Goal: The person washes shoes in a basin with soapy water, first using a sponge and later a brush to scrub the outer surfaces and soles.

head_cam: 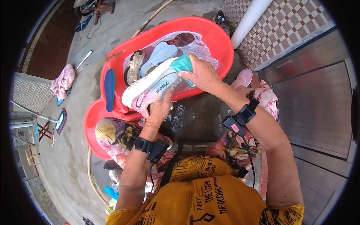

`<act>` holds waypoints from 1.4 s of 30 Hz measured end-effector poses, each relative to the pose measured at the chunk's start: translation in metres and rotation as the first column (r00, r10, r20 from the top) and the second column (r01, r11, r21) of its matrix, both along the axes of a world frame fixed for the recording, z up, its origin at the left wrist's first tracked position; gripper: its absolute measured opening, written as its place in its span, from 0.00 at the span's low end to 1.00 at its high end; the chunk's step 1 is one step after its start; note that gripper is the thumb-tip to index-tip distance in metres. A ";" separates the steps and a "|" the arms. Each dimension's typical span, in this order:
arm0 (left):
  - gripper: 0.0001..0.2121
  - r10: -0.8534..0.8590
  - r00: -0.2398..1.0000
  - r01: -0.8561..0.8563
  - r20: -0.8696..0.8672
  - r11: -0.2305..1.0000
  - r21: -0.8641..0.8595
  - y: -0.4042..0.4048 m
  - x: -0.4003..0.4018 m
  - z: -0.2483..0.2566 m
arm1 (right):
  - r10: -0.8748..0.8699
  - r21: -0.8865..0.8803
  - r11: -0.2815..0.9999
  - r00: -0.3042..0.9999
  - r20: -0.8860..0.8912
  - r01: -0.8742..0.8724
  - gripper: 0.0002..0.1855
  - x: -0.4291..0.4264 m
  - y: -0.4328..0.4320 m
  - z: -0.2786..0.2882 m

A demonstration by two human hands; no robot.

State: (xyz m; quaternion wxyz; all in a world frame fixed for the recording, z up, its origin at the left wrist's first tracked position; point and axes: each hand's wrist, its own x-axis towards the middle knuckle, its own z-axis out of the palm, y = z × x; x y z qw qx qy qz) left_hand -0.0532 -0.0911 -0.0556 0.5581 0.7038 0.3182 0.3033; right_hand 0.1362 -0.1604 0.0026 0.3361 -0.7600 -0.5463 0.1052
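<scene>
My left hand [159, 111] grips a pink, blue and white sports shoe [152, 88] by its opening, with the thumb along the upper. The shoe is tilted on its side above a red plastic tub [218, 36], its white sole facing away from me. In my right hand [202, 71] is a green translucent block [182, 64], pressed against the toe end of the sole; whether it is a brush or soap I cannot tell. Below the shoe, sudsy water holds pale blue insoles [159, 56] and another shoe [134, 67]. A dark blue insole [109, 90] rests on the tub's left rim.
A red basin [92, 126] stands by my left knee. Behind the tub are a hose [153, 17] and a dark shoe [220, 19]. A white pipe [250, 22] and metal door [315, 112] bound the right. Mops [61, 121] lie left on wet concrete.
</scene>
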 end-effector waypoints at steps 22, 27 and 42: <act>0.20 0.322 0.788 0.304 0.525 0.538 -0.786 0.019 0.027 0.021 | 0.072 0.011 0.997 0.981 -0.180 -0.071 0.25 -0.034 -0.003 -0.007; 0.24 0.343 0.798 0.327 0.496 0.446 -0.833 0.010 0.034 0.030 | -0.158 0.046 0.987 0.987 0.016 0.157 0.24 -0.009 0.015 -0.013; 0.25 0.397 0.718 0.517 0.571 0.245 -0.820 0.027 0.022 0.022 | 0.014 0.269 0.891 0.570 -0.821 0.366 0.20 0.050 0.014 -0.020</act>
